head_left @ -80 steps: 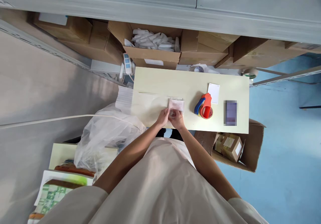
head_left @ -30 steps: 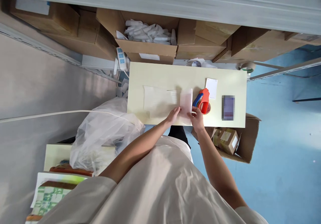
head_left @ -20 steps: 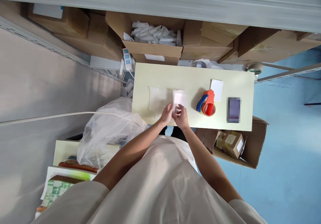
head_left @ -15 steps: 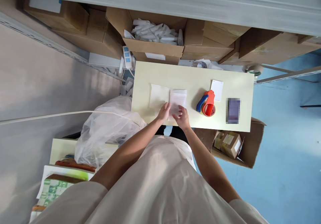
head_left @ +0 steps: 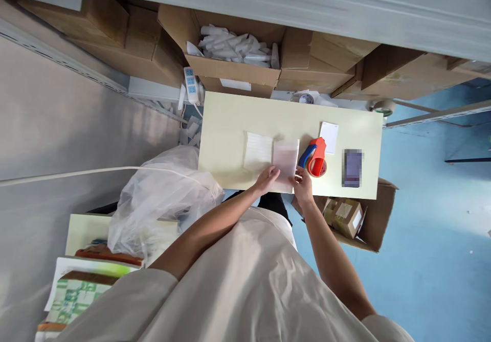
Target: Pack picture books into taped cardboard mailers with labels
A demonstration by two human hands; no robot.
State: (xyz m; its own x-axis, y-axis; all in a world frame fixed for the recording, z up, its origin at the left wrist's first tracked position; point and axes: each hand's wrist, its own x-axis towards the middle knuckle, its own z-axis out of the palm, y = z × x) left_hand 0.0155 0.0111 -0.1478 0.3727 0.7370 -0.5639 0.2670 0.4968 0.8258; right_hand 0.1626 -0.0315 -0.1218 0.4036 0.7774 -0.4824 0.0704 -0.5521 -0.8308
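Against pale wrap (head_left: 286, 154), half-curled fingers (head_left: 273, 171)

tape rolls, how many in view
3: one roll in the red dispenser on the table, a second roll just beyond its far edge, a third roll by its far right corner. More may be hidden.

packet (head_left: 286, 158) was kinda pinkish white | dispenser (head_left: 317, 146) was loud red-orange plus blue | table (head_left: 230, 114) was pale cream | boxes (head_left: 233, 70) were brown | stack (head_left: 74, 300) had green-white checks | floor (head_left: 429, 219) was blue
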